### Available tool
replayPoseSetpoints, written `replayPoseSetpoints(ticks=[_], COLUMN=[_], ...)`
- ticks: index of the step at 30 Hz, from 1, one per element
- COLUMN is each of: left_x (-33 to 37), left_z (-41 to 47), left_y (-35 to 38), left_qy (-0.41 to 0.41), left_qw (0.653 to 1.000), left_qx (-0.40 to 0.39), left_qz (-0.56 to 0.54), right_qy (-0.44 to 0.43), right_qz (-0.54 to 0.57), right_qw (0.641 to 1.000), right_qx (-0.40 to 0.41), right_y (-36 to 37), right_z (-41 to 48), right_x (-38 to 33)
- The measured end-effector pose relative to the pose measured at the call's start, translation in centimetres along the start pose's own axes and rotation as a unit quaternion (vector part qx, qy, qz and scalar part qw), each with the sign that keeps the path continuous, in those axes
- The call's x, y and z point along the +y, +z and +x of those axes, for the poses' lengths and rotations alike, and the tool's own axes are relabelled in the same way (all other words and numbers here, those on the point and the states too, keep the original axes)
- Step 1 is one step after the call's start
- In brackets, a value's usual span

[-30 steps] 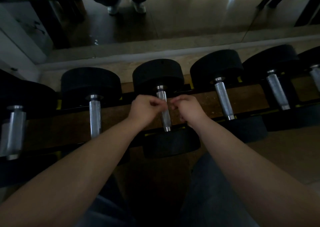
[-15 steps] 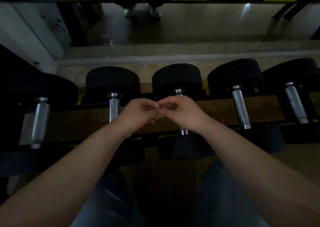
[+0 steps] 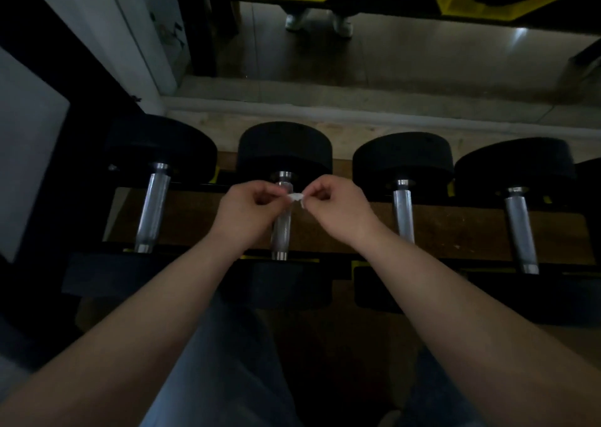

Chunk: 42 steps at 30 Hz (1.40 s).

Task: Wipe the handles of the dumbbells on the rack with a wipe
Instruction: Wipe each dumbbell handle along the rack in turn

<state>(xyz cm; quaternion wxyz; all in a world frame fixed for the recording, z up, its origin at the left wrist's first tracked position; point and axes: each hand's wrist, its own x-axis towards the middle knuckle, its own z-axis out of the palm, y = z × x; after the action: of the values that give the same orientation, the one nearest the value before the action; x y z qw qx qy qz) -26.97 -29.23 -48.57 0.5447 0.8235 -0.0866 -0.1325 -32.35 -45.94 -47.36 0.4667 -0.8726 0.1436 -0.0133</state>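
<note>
Wipe: a small white scrap of wipe is pinched at its two ends by both hands and held over the far end of one handle; whether it touches the metal cannot be told.
Left hand: the left hand is curled, and the wipe's left end is gripped between thumb and forefinger.
Right hand: the right hand is curled likewise, and the wipe's right end is gripped at the fingertips.
Handle: the handle under the wipe belongs to the second dumbbell from the rack's left edge; its far part is partly covered by the left hand.
Dumbbells: four dumbbells are laid side by side, with black heads at the rack's far and near edges and bright handles between.
Rack: the rack is seen as a brown board framed in black, spanned by the handles.
Mirror: a mirror is set behind the rack's far edge.
</note>
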Motion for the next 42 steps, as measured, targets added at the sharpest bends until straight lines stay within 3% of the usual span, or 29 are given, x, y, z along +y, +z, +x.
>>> replayPoseSetpoints(ticks=[2,5,14,16,20,26,34,38,41,42], left_x=[-0.6,-1.0,-1.8,-1.3,-1.5,-2.3,-1.2,-1.7,-1.7,-1.7], left_z=[0.5,1.3,-0.7,-1.2,-1.2,-0.8,-1.6,-2.9,-3.9,-4.2], left_y=[-0.2,-0.3,-1.7,-1.9,-1.6,-1.0,-0.5,-0.3,-0.3,-0.3], left_qy=[0.013,0.026,-0.002,-0.005,-0.002,-0.032,-0.055,-0.131,-0.134,-0.138], left_qw=[0.998,0.997,0.995,0.997,0.999,0.999,0.987,0.99,0.991,0.99], left_qx=[0.039,0.037,-0.058,-0.053,-0.033,-0.012,0.029,0.021,0.026,0.041], left_qz=[0.045,0.064,0.077,0.064,0.035,0.01,0.149,0.048,0.009,-0.006], right_qy=[-0.017,-0.044,-0.035,-0.026,-0.1,-0.177,-0.339,-0.311,-0.258,-0.258], right_qz=[-0.026,-0.071,-0.115,-0.099,-0.158,-0.161,-0.284,-0.256,-0.232,-0.235], right_qw=[0.999,0.993,0.993,0.995,0.98,0.961,0.891,0.914,0.938,0.937], right_qx=[0.044,0.08,-0.016,0.004,0.061,0.136,-0.102,-0.051,0.018,0.008], right_y=[1.6,2.8,3.2,3.6,4.7,3.8,2.0,2.1,1.9,2.0], right_z=[0.6,1.7,-1.7,-1.9,-1.1,1.5,-0.9,0.7,2.8,2.9], right_x=[-0.4,-0.5,-0.5,-1.2,-0.6,0.7,1.2,0.5,-0.2,-0.1])
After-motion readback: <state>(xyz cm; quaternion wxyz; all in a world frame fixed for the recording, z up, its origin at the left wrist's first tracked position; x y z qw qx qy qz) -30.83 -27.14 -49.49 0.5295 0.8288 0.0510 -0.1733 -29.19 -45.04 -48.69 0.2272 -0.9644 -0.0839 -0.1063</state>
